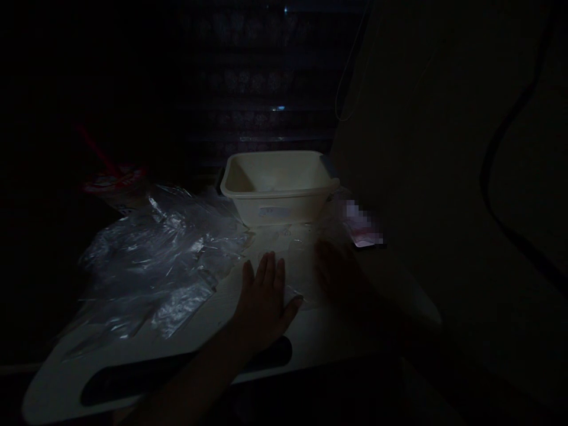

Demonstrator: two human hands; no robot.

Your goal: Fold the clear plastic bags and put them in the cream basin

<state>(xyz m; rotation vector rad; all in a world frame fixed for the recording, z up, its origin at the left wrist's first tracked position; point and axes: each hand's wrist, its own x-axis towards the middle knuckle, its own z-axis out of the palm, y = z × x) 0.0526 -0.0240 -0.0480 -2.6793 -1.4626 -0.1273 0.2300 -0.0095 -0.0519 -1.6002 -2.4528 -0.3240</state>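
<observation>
My left hand (262,302) lies palm down with its fingers stretched out on a thin clear plastic bag (299,260), which is spread flat on the white table. To the right, my right hand (339,272) is low over the bag's right side. It is dark and blurred, so how its fingers are held does not show. A heap of clear plastic bags (164,254) covers the table left of my left hand. Beyond both hands stands a cream plastic basin (284,204) with a small label on its front; little shows inside it.
A cup (118,183) with a red lid and straw stands at the back left. A phone-like object (366,231), partly pixelated, lies at the right. The white table (53,384) has a dark handle slot (142,376) along its near edge. A dark cable (486,177) hangs at the right.
</observation>
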